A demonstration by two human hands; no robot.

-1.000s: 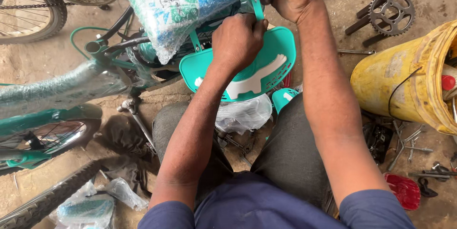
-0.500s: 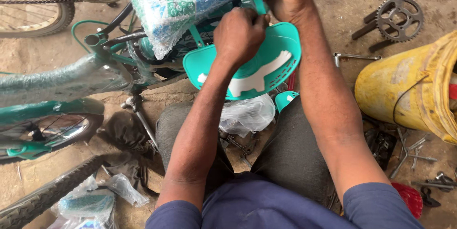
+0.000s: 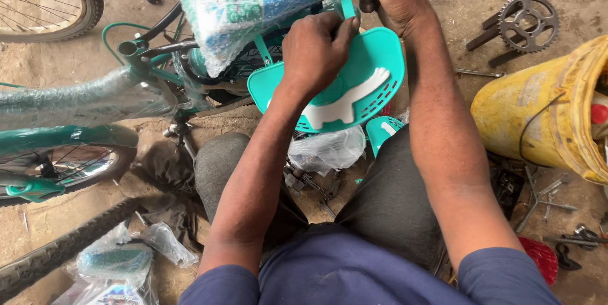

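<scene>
Teal basket [image 3: 373, 83], yellow bucket [image 3: 538, 115]

I'm looking down past my arms at a bubble-wrap package [image 3: 253, 7] filling the top centre, a bulging bundle printed in white, green and blue, sitting over the teal bicycle frame. Clear plastic wrapping [image 3: 76, 99] is sheathing a long frame tube at the left, cloudy and greenish. A crumpled clear plastic bag [image 3: 326, 150] is lying between my knees, just under the teal basket. Down at the bottom left, more clear plastic packets [image 3: 117, 267] are resting on the ground, one holding something teal, another showing a colourful printed label [image 3: 117, 293].
</scene>
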